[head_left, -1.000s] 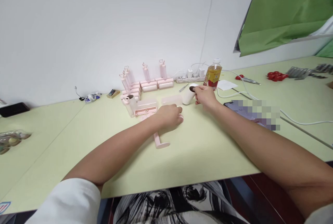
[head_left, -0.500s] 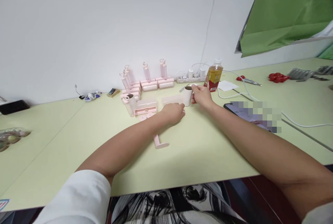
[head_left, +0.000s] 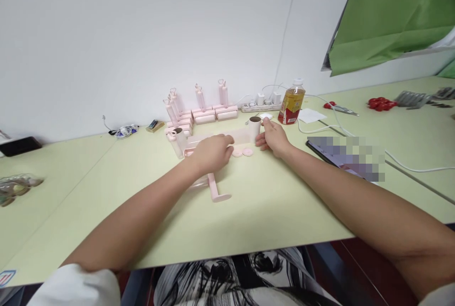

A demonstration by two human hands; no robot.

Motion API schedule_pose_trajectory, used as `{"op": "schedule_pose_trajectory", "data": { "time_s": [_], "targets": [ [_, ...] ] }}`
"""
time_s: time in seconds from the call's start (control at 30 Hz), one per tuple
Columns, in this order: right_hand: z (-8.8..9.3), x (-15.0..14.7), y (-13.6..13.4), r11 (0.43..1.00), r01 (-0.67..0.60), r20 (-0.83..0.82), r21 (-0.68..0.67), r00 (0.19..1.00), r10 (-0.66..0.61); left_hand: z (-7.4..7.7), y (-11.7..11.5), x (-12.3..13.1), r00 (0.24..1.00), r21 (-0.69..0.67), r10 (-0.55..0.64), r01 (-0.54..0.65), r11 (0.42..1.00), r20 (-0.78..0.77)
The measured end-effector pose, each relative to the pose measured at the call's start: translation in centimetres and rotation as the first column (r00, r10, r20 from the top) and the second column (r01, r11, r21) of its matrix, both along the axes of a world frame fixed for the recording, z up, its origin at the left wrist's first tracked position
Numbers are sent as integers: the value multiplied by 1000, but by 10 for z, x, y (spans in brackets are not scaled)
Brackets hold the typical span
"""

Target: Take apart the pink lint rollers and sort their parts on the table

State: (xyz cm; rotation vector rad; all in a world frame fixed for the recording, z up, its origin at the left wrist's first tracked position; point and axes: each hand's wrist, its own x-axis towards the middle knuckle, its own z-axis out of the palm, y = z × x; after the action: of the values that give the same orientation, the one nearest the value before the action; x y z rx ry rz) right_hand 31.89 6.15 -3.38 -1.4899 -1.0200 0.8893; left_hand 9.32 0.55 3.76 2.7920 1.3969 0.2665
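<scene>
My left hand [head_left: 214, 153] hovers over the middle of the table, palm down, fingers a little bent and thumb apart, with no object visible in it. Just right of its fingertips lie two small pale pink discs [head_left: 242, 152]. My right hand [head_left: 273, 139] is open, its fingers apart beside an upright white roll with a brown core [head_left: 254, 131]; I cannot tell whether they touch it. A clear plastic piece [head_left: 241, 136] lies left of that roll. Below my left hand is a pink bracket with a rounded foot [head_left: 215, 191]. A pink tray part [head_left: 188, 153] is mostly hidden by my left hand.
Another roll [head_left: 180, 139] and a pink stick [head_left: 174, 143] stand on the left. Behind are several pink boxes [head_left: 204, 117] with upright pink handles. A drink bottle [head_left: 292, 102], power strip [head_left: 261, 106], phone [head_left: 341, 159] and scissors [head_left: 341, 108] are to the right.
My left hand has moved left, away from the upright roll, uncovering the two pink discs. My right hand has let go of the roll's rim and opened beside it.
</scene>
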Motion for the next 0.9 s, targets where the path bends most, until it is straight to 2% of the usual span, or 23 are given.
{"op": "schedule_pose_trajectory", "data": {
  "time_s": [0.13,0.23,0.3,0.4,0.47,0.53,0.7,0.9],
  "targets": [
    [4,-1,-5,999,10,31,-38,999,-9,10,-22,-59,993,-129,30,-15,992,110],
    [5,-2,-11,997,52,87,-56,995,-47,6,-31,-94,982,-269,99,-54,962,159],
    [6,-4,-19,998,30,200,-51,980,-19,2,-34,-106,979,-367,125,-59,929,160],
    [9,-10,-32,991,-106,420,-83,898,131,-3,-34,-111,984,-453,123,-51,890,131],
    [12,-15,-39,977,-174,529,-125,821,214,-5,-32,-109,991,-447,99,-48,893,91],
    [15,-18,-42,970,-195,611,-145,753,243,-8,-31,-107,996,-420,72,-47,906,43],
    [13,-17,-39,952,-275,700,-134,654,287,-16,-29,-107,998,-459,62,-65,886,-20],
    [3,-18,-38,855,-510,794,-93,480,372,-18,-26,-109,1000,-519,19,-23,855,-14]
  ]
}}
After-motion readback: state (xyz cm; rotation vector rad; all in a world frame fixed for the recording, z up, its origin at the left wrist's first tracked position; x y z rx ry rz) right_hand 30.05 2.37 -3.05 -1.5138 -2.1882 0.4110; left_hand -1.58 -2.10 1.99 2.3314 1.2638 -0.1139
